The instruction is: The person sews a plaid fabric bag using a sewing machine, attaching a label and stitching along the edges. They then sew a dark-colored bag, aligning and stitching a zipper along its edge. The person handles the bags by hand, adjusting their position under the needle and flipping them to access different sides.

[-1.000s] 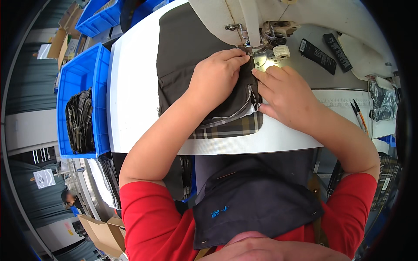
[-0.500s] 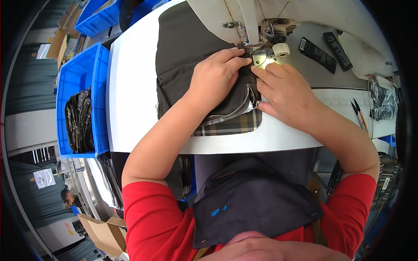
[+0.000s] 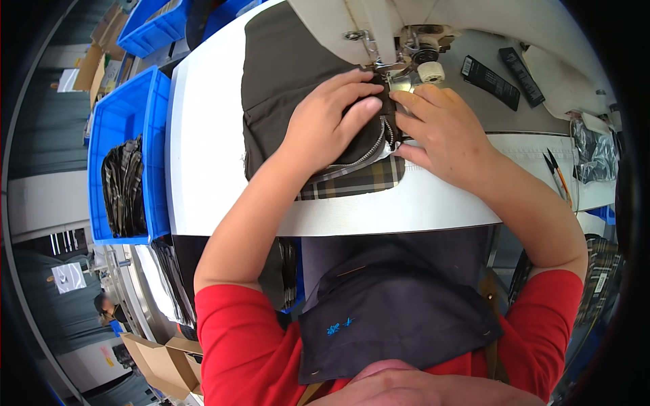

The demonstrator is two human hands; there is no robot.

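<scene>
Dark brown fabric with a curved metal zipper lies under the needle area of a white sewing machine. Plaid fabric shows beneath its near edge. My left hand rests on the dark fabric, fingers stretched toward the presser foot and thumb apart from them. Along the right edge of the work, my right hand grips the fabric by the zipper's end, its thumb beside a bit of white material. Its fingertips are close to the metal needle plate. The needle tip is hard to make out.
A blue bin holding folded plaid pieces stands left of the white table. Right of the machine lie two narrow black packets, two pens and a clear plastic bag. An opened cardboard box is at lower left.
The fabric has shifted slightly away from me, toward the machine. My left hand has slid left a little and its thumb has spread from the fingers. My right hand stays at the edge.
</scene>
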